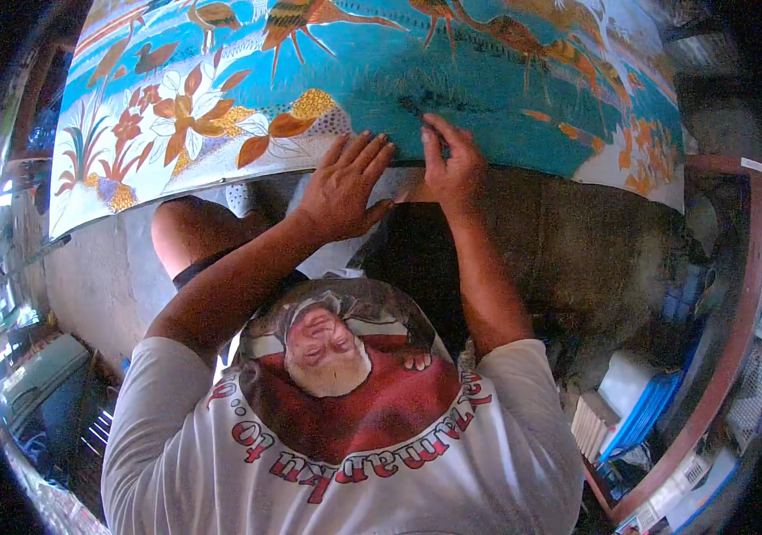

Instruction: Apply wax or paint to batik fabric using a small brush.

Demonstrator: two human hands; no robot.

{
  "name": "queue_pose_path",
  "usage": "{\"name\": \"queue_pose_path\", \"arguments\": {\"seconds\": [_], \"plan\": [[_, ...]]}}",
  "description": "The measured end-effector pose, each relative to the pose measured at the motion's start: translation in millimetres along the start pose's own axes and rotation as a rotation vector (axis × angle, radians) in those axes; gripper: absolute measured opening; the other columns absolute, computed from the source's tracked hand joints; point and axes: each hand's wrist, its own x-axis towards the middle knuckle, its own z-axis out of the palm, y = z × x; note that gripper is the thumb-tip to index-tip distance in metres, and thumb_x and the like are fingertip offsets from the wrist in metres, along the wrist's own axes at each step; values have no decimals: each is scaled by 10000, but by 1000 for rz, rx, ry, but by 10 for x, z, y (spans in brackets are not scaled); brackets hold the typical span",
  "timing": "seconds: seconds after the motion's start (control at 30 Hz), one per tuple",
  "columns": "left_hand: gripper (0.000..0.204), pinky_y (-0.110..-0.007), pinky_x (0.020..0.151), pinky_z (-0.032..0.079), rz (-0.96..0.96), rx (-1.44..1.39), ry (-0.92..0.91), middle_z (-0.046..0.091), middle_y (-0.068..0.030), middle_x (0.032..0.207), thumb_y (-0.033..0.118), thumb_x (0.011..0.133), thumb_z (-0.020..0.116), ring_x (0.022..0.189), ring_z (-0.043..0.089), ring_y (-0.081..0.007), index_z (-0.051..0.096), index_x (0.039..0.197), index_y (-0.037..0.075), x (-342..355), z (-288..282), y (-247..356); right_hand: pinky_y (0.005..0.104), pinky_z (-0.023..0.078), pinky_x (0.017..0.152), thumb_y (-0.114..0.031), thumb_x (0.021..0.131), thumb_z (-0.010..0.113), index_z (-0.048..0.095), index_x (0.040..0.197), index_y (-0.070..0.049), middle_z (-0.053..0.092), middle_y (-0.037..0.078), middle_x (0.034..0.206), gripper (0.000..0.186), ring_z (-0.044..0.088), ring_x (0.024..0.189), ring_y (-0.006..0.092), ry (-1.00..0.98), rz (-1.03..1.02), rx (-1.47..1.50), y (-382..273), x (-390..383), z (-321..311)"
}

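A wide painted sheet with birds, leaves and flowers on teal water spreads in front of me. My left hand lies flat near its front edge, fingers stretched out over the pale and teal paint. Just to the right, my right hand is at the teal part, thumb and index finger bent toward each other. Whatever those fingertips hold, if anything, is too small or hidden to make out. A dark smudge shows on the teal just beyond them.
My bent knee is under the sheet's front edge at left. At right stands a reddish-brown frame, with blue and white folders beside it. A grey-green box-like thing sits at far left.
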Motion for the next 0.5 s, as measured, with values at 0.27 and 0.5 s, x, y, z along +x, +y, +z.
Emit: {"name": "queue_pose_path", "arguments": {"seconds": [0.27, 0.5], "plan": [[871, -543, 1264, 219, -3, -22, -10, 376, -190, 1630, 379, 858, 746, 1517, 339, -379, 367, 1557, 23, 7, 10, -4, 414, 553, 880, -149, 970, 694, 741, 1179, -61, 740, 160, 1081, 232, 710, 994, 334, -51, 7, -13, -63, 26, 9], [840, -533, 1258, 227, 4, 1, 13, 418, -206, 1600, 403, 860, 742, 1509, 361, -371, 415, 1523, 4, -2, 27, -12, 411, 557, 847, -137, 962, 698, 741, 1183, -72, 735, 158, 1042, 234, 715, 950, 329, -36, -84, -17, -76, 66, 58]]}}
